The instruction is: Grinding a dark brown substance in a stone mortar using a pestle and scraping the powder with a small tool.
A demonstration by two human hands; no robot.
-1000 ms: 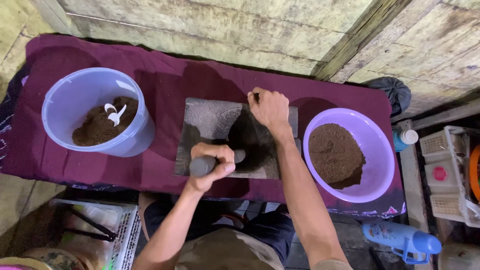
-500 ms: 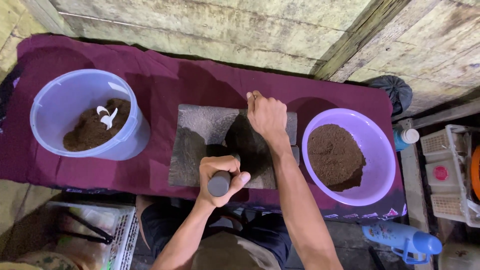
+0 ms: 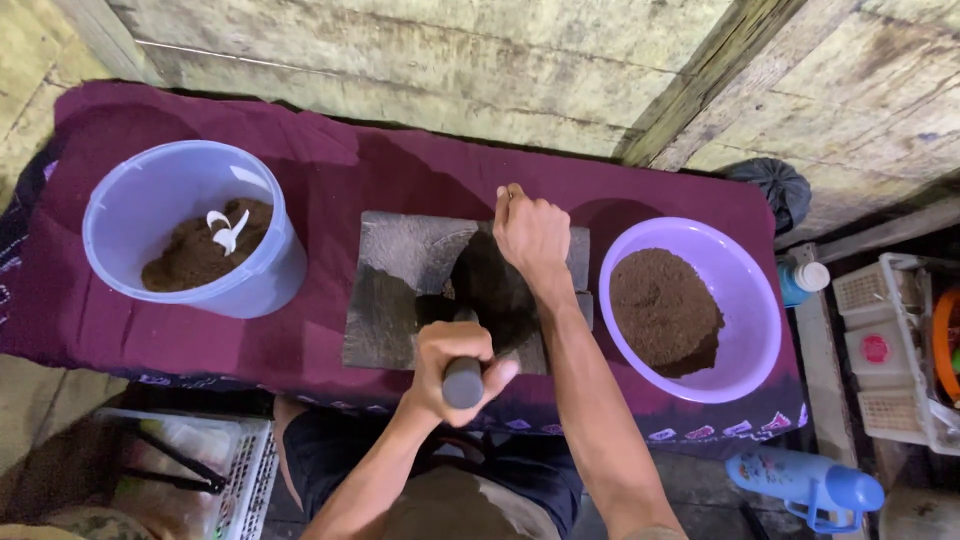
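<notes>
A grey stone slab point(image 3: 400, 270) lies on a maroon cloth point(image 3: 330, 190), with a dark mass of ground brown paste point(image 3: 490, 285) on it. A grey stone roller point(image 3: 462, 380) lies across the paste. My left hand point(image 3: 450, 365) grips its near end at the slab's front edge. My right hand point(image 3: 530, 235) closes on its far end at the back of the slab. Most of the roller is hidden under my hands and the paste.
A pale blue bucket point(image 3: 130, 215) at the left holds brown powder and a white scoop point(image 3: 228, 232). A lilac bowl point(image 3: 745, 310) of brown powder sits at the right. White baskets point(image 3: 890, 350), a blue bottle point(image 3: 805, 485) and a wire basket point(image 3: 235, 470) surround the table.
My left hand has drawn the roller's near end back toward me and to the right, off the slab's front edge. My right hand stayed near the slab's far side.
</notes>
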